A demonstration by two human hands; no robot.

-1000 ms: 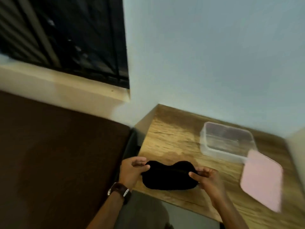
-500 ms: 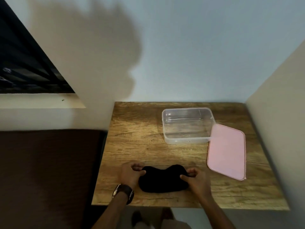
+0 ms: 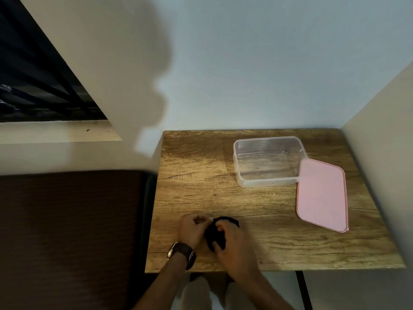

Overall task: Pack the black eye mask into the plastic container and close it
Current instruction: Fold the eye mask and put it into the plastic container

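The black eye mask [image 3: 214, 235] lies bunched and folded near the front edge of the wooden table [image 3: 196, 175]. My left hand [image 3: 192, 229], with a brown watch on its wrist, pinches the mask's left side. My right hand [image 3: 234, 245] lies over its right half and grips it, hiding most of the fabric. The clear plastic container [image 3: 268, 182] stands open and empty at the back right of the table. Its pink lid [image 3: 321, 195] lies flat beside it on the right, one corner resting against the container.
A wall runs along the table's back edge and another along its right side. A dark brown surface [image 3: 67, 231] sits left of the table. A barred window [image 3: 33, 86] is at the upper left.
The mask was spread flat between my hands; my right hand has now folded its right half over toward the left, so the hands are close together. The camera also swung to face the table.
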